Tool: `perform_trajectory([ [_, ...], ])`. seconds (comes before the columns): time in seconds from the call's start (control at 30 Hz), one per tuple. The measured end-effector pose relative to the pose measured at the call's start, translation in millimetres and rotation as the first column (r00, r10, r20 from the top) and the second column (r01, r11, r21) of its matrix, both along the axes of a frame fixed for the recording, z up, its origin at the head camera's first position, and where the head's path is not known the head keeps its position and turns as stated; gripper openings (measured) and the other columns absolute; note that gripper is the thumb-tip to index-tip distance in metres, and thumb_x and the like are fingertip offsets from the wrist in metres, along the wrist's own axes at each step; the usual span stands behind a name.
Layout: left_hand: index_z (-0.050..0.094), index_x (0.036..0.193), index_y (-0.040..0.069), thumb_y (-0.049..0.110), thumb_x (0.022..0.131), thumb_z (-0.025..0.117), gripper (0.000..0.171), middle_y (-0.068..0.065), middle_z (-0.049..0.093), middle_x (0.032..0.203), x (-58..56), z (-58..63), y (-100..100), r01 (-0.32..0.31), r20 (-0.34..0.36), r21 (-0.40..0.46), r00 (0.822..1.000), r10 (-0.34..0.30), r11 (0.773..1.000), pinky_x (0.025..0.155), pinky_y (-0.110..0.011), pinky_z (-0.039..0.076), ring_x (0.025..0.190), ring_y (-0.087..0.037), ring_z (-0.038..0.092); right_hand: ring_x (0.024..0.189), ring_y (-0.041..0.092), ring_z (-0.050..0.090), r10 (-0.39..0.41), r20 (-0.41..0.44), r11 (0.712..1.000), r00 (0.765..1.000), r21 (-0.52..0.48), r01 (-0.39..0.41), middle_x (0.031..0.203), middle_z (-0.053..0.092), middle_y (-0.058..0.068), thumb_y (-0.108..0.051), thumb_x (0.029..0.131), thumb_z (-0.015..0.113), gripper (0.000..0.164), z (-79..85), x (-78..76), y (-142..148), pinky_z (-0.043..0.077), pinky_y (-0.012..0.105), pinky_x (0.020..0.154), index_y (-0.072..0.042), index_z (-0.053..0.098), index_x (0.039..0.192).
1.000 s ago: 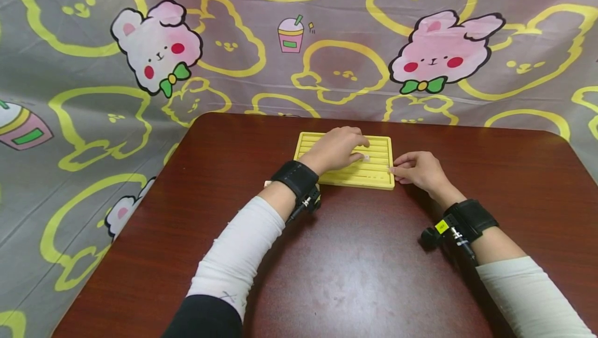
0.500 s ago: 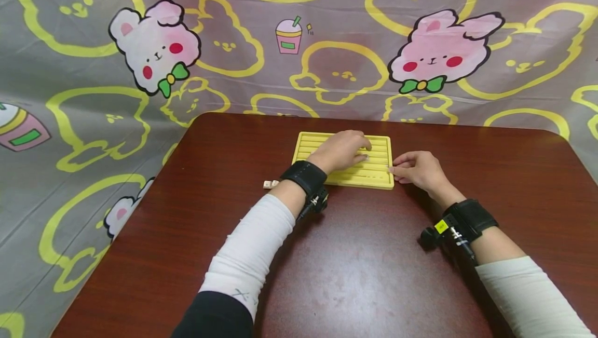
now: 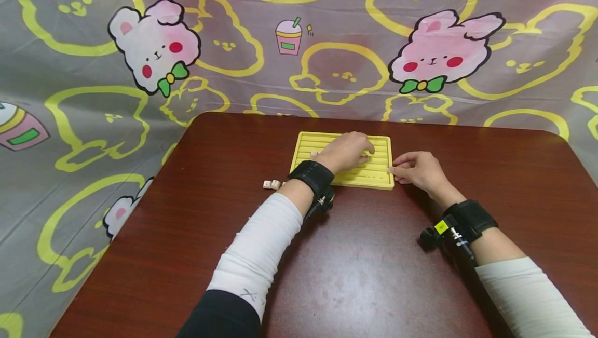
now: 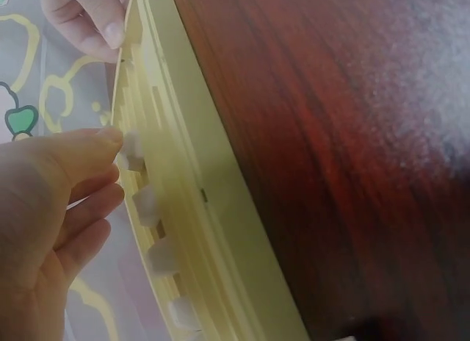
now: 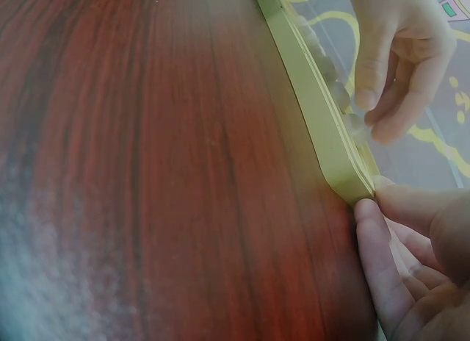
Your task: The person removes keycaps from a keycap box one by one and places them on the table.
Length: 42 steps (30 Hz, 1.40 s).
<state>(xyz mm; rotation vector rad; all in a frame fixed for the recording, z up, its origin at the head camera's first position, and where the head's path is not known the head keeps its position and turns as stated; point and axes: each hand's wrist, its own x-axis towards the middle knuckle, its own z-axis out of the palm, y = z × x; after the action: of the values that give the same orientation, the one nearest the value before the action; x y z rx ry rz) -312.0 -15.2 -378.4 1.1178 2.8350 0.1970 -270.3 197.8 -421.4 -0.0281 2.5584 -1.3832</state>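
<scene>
The yellow tray (image 3: 357, 174) lies on the red-brown table (image 3: 355, 255), partly under the left hand (image 3: 347, 151) and reaching the right hand (image 3: 420, 170); its long axis runs sideways, its narrow grooves parallel to it, one short end facing the right hand; it is a shallow rectangle with rounded corners and a raised rim; white cubes (image 4: 163, 256) stand in a spaced row along its length beside the left hand, and loose cubes (image 3: 271, 184) lie outward of the left wrist; the left hand arches over the tray, thumb and fingers parted, grasping nothing, though whether the thumb touches the nearest cube I cannot tell; the right hand pinches the tray's end rim.
</scene>
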Motion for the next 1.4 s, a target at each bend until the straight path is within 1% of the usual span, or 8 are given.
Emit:
perform_trajectory([
  [0.33, 0.075, 0.113, 0.016, 0.016, 0.098, 0.06, 0.021, 0.002, 0.072, 0.117, -0.9, -6.7, -1.7, -0.004, 0.003, 0.008, 1.0, 0.004, 1.0, 0.097, -0.026, 0.05, 0.11, -0.013, 0.065, 0.071, 0.008, 0.068, -0.005, 0.001, 1.0, 1.0, -0.004, 0.005, 0.105, 0.073, 0.023, -0.017, 0.089, 0.074, 0.038, -0.7, -0.5, -0.7, 0.06, 0.026, 0.067, 0.007, 0.063, 0.117],
  [0.43, 0.076, 0.103, 0.015, 0.014, 0.098, 0.06, 0.017, 0.003, 0.073, 0.105, -1.1, -8.0, -1.9, -0.004, 0.001, 0.026, 1.0, 0.004, 1.0, 0.09, -0.025, 0.051, 0.098, -0.011, 0.065, 0.072, 0.008, 0.068, -0.003, 0.003, 1.0, 1.0, -0.004, 0.003, 0.106, 0.072, 0.024, -0.017, 0.09, 0.073, 0.039, 0.8, 0.1, -1.3, 0.06, 0.026, 0.067, 0.007, 0.063, 0.118],
  [0.57, 0.074, 0.092, 0.014, 0.012, 0.097, 0.061, 0.015, 0.004, 0.07, 0.091, -0.9, -8.6, -2.6, -0.006, 0.001, 0.047, 1.0, 0.006, 0.999, 0.081, -0.025, 0.049, 0.084, -0.01, 0.059, 0.072, 0.008, 0.068, -0.005, 0.002, 1.0, 1.0, -0.002, 0.005, 0.106, 0.072, 0.024, -0.016, 0.089, 0.073, 0.038, 1.8, 0.2, -1.6, 0.06, 0.026, 0.067, 0.007, 0.063, 0.118],
  [0.97, 0.073, 0.089, 0.013, 0.007, 0.094, 0.061, 0.015, 0.004, 0.069, 0.09, -2.8, -9.5, -0.9, 0.0, -0.019, 0.055, 1.0, 0.001, 0.999, 0.08, -0.026, 0.048, 0.084, -0.01, 0.058, 0.071, 0.009, 0.069, -0.006, -0.002, 1.0, 1.0, 0.0, 0.006, 0.104, 0.073, 0.023, -0.017, 0.089, 0.074, 0.038, 1.3, -0.4, -2.1, 0.06, 0.026, 0.067, 0.007, 0.064, 0.117],
  [1.13, 0.067, 0.08, 0.013, 0.006, 0.094, 0.06, 0.017, 0.005, 0.056, 0.078, -2.8, -9.3, 0.4, 0.01, -0.023, 0.058, 1.0, -0.008, 0.998, 0.068, -0.023, 0.037, 0.074, -0.01, 0.046, 0.071, 0.009, 0.069, -0.006, 0.0, 1.0, 1.0, 0.001, 0.006, 0.105, 0.072, 0.023, -0.017, 0.09, 0.073, 0.038, 1.4, 0.0, -2.1, 0.061, 0.026, 0.067, 0.007, 0.063, 0.117],
  [1.23, 0.064, 0.078, 0.013, 0.005, 0.094, 0.06, 0.018, 0.005, 0.051, 0.075, -2.5, -8.6, 1.4, 0.014, -0.018, 0.065, 1.0, -0.012, 0.998, 0.066, -0.023, 0.031, 0.072, -0.01, 0.041, 0.071, 0.009, 0.069, -0.01, 0.002, 1.0, 1.0, 0.003, 0.01, 0.105, 0.072, 0.024, -0.017, 0.089, 0.073, 0.038, 1.1, 0.1, -2.1, 0.06, 0.026, 0.067, 0.007, 0.063, 0.117],
  [1.33, 0.068, 0.082, 0.013, 0.006, 0.094, 0.062, 0.015, 0.005, 0.054, 0.078, -1.6, -6.6, 2.8, 0.013, -0.008, 0.074, 1.0, -0.013, 0.997, 0.067, -0.023, 0.033, 0.073, -0.01, 0.043, 0.07, 0.009, 0.068, -0.015, 0.006, 1.0, 1.0, 0.004, 0.015, 0.105, 0.072, 0.023, -0.018, 0.089, 0.074, 0.039, 0.8, 0.1, -1.7, 0.06, 0.025, 0.066, 0.007, 0.063, 0.117],
  [1.4, 0.072, 0.088, 0.013, 0.007, 0.093, 0.063, 0.012, 0.005, 0.06, 0.083, -0.6, -4.3, 4.0, 0.017, -0.004, 0.081, 1.0, -0.017, 0.997, 0.07, -0.023, 0.038, 0.076, -0.01, 0.047, 0.069, 0.009, 0.068, -0.015, 0.007, 1.0, 1.0, 0.002, 0.015, 0.104, 0.073, 0.023, -0.018, 0.089, 0.074, 0.038, 0.7, 0.4, -1.6, 0.06, 0.025, 0.066, 0.007, 0.063, 0.117],
])
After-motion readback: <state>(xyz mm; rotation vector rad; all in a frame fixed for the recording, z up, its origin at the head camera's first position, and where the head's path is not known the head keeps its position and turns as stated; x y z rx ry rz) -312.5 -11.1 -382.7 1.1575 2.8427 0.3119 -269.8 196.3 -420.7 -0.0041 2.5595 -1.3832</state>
